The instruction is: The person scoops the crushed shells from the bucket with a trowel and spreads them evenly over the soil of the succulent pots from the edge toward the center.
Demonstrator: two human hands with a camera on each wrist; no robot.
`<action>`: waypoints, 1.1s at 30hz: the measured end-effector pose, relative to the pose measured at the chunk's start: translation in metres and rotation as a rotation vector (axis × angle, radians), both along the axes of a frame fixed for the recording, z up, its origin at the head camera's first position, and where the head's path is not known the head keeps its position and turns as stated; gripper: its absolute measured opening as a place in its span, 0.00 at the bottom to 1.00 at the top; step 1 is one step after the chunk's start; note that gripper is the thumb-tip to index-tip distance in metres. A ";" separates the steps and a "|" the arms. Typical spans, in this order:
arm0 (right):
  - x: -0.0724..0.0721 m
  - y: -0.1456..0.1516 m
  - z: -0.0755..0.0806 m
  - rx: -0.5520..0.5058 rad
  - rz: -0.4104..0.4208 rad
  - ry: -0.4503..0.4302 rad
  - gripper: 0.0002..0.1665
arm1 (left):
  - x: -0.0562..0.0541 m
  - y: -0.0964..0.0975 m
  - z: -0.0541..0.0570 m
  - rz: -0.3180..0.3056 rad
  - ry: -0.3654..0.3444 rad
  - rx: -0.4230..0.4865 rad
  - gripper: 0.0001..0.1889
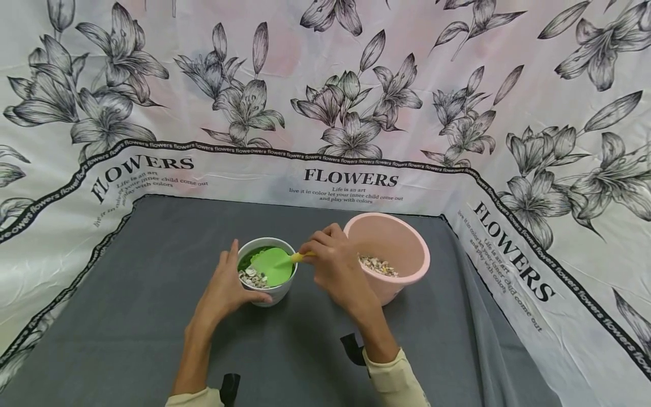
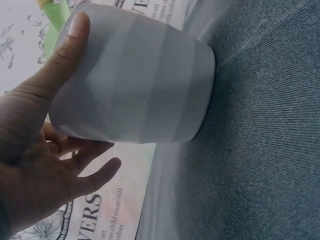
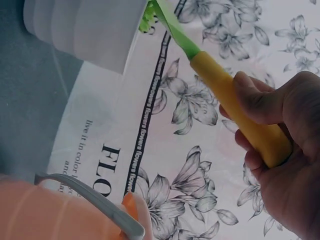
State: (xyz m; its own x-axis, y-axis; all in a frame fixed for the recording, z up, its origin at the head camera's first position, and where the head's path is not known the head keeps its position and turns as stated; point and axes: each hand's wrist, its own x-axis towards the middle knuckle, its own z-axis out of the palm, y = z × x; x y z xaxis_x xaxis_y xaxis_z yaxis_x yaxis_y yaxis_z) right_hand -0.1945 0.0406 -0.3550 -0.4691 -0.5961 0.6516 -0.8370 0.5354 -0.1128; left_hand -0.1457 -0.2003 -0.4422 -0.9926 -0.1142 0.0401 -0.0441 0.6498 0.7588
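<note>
A white pot (image 1: 277,296) stands on the grey cloth, with pale pebbles (image 1: 252,277) and something green and leafy inside. My left hand (image 1: 226,289) holds it from the left; the left wrist view has the thumb on the near wall and the other fingers at the far side. A small trowel (image 1: 272,264) with a green blade and yellow handle (image 3: 235,107) is gripped in my right hand (image 1: 339,270). Its blade lies over the pot's opening and hides part of what is inside. Just right of that hand is a pink bucket (image 1: 391,233) with mixed pebbles (image 1: 377,265) at its bottom.
Grey cloth (image 1: 127,316) covers the table. A white, flower-printed sheet (image 1: 351,186) rises behind it and along both sides. The bucket's grey carrying handle (image 3: 95,197) shows in the right wrist view. Dark mounts (image 1: 230,389) sit by both wrists.
</note>
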 end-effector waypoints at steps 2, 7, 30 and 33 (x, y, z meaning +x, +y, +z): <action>0.000 -0.001 -0.001 -0.008 0.009 0.012 0.08 | 0.000 -0.001 -0.001 -0.001 0.024 0.000 0.76; 0.001 -0.003 -0.003 0.009 0.008 0.075 0.09 | 0.000 -0.004 -0.005 -0.010 0.078 0.016 0.70; 0.012 0.008 0.015 0.089 0.026 0.401 0.15 | -0.004 -0.008 -0.003 -0.047 0.112 0.002 0.75; 0.012 0.014 0.018 0.061 0.016 0.431 0.15 | -0.004 -0.007 -0.003 -0.045 0.114 -0.011 0.73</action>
State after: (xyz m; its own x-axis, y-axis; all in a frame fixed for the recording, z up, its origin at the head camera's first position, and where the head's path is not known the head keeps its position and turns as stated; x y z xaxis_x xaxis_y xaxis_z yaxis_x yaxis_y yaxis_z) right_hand -0.1830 0.0551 -0.3365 -0.1525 -0.6445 0.7492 -0.8087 0.5172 0.2803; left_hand -0.1502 -0.2078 -0.4452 -0.9857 -0.0687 0.1539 0.0714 0.6573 0.7503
